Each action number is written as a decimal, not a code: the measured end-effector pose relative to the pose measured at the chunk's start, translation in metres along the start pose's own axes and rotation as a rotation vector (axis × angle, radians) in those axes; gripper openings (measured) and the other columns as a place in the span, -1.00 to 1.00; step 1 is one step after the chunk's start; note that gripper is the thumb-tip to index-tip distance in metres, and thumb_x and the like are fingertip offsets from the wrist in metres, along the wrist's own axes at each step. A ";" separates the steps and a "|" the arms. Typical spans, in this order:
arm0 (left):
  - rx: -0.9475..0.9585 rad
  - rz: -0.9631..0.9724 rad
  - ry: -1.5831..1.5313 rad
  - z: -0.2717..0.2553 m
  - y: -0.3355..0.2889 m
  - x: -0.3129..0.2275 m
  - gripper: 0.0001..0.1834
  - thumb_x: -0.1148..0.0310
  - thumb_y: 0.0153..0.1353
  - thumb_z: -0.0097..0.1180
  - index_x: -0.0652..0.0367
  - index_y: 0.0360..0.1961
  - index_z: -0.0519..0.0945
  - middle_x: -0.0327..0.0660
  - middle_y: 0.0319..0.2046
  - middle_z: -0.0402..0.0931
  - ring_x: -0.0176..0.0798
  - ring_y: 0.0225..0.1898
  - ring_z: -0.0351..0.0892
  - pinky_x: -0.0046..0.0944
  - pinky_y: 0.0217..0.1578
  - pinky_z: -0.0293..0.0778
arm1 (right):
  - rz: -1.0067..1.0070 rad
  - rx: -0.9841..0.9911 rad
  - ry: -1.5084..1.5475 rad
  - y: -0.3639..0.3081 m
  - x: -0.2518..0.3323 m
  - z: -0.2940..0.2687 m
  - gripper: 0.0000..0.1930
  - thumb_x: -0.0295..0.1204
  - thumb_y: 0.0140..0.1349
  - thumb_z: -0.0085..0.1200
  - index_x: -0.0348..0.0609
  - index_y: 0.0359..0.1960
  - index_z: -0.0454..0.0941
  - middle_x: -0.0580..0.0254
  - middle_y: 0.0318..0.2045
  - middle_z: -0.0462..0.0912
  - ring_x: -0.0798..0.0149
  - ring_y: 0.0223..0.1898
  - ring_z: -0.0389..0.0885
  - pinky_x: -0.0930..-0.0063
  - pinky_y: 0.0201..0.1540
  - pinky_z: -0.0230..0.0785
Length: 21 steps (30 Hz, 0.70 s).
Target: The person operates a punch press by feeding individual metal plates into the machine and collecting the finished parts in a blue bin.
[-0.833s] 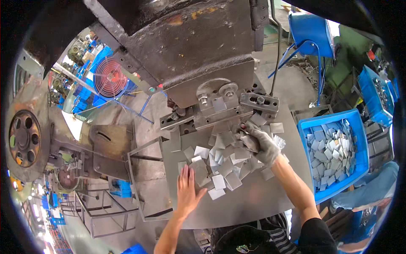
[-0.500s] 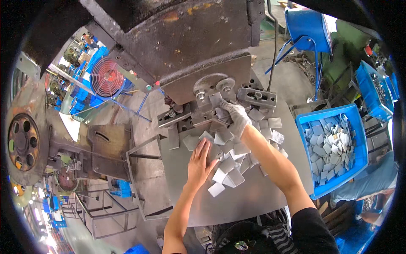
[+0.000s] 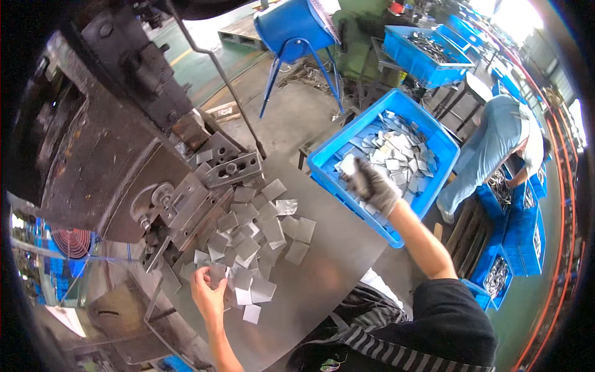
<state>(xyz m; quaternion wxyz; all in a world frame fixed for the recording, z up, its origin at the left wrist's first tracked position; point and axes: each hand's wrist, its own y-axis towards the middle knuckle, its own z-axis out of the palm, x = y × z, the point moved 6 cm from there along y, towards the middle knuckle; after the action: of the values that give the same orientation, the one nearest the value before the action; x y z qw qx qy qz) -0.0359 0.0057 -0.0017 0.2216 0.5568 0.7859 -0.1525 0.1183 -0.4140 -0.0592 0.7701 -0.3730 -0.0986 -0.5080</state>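
Note:
My bare left hand [image 3: 209, 295] is at the near left edge of a heap of flat grey metal plates [image 3: 246, 248], thumb and fingers closed around one square metal plate [image 3: 217, 271]. The heap lies loose on a smooth metal table [image 3: 322, 266], in front of the press tooling [image 3: 186, 208]. Over to the right, my gloved right hand [image 3: 375, 188] reaches above a blue plastic bin [image 3: 322, 162] full of similar plates [image 3: 403, 152]. Motion smears its fingers; a pale plate shows at their tips, but whether they grip it is unclear.
A dark press body [image 3: 93, 167] stands at the left. Beyond the table are a blue stand on legs [image 3: 294, 31] and another blue bin of metal parts [image 3: 427, 53]. At the right a person [image 3: 496, 142] bends over more blue bins [image 3: 520, 242].
The view has swung right. My right hand has gone from the press tooling to above the blue bin. My left hand, formerly spread on the heap, now closes around a plate.

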 end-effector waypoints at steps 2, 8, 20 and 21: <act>0.047 0.011 0.042 0.007 0.003 -0.011 -0.52 0.50 -0.25 0.33 0.21 -0.21 0.46 -0.17 -0.33 0.40 -0.11 -0.26 0.42 -0.17 -0.21 0.37 | -0.375 -0.063 -0.142 -0.008 0.075 -0.056 -0.67 -0.26 0.17 0.09 -0.22 -0.15 0.41 0.12 -0.33 0.57 0.25 -0.41 0.56 0.45 -0.42 0.48; -0.088 0.233 0.105 0.008 0.003 -0.025 -0.55 0.44 -0.27 0.36 0.22 -0.26 0.50 -0.16 -0.35 0.39 -0.06 -0.26 0.41 -0.12 -0.22 0.38 | -0.631 -0.580 -0.622 -0.035 0.203 -0.165 -0.67 -0.36 0.18 0.02 -0.14 -0.02 0.46 0.40 -0.19 0.53 0.43 -0.17 0.46 0.51 -0.11 0.28; -0.106 -0.001 -0.002 -0.008 0.015 -0.011 -0.84 0.27 0.13 0.11 0.13 -0.37 0.53 -0.20 -0.55 0.56 -0.34 -0.57 0.54 -0.37 -0.54 0.43 | -0.554 -0.032 -1.063 -0.027 0.005 0.043 -0.82 -0.49 0.16 0.02 -0.25 -0.21 0.55 0.21 -0.26 0.59 0.38 -0.22 0.55 0.53 -0.13 0.38; -0.026 -0.238 -0.340 -0.007 0.020 0.000 -0.81 0.27 0.18 0.06 0.17 -0.37 0.54 -0.18 -0.54 0.59 -0.38 -0.58 0.56 -0.43 -0.55 0.42 | -0.707 0.128 -1.357 -0.031 -0.019 0.080 -0.76 -0.49 0.09 0.08 -0.21 -0.16 0.52 0.08 -0.15 0.56 0.20 -0.12 0.55 0.44 -0.03 0.35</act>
<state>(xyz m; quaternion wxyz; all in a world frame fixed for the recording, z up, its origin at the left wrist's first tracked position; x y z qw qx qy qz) -0.0179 0.0156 0.0049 0.3386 0.4234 0.7993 -0.2594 0.1015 -0.3528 0.0019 0.3527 -0.5040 -0.6924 -0.3770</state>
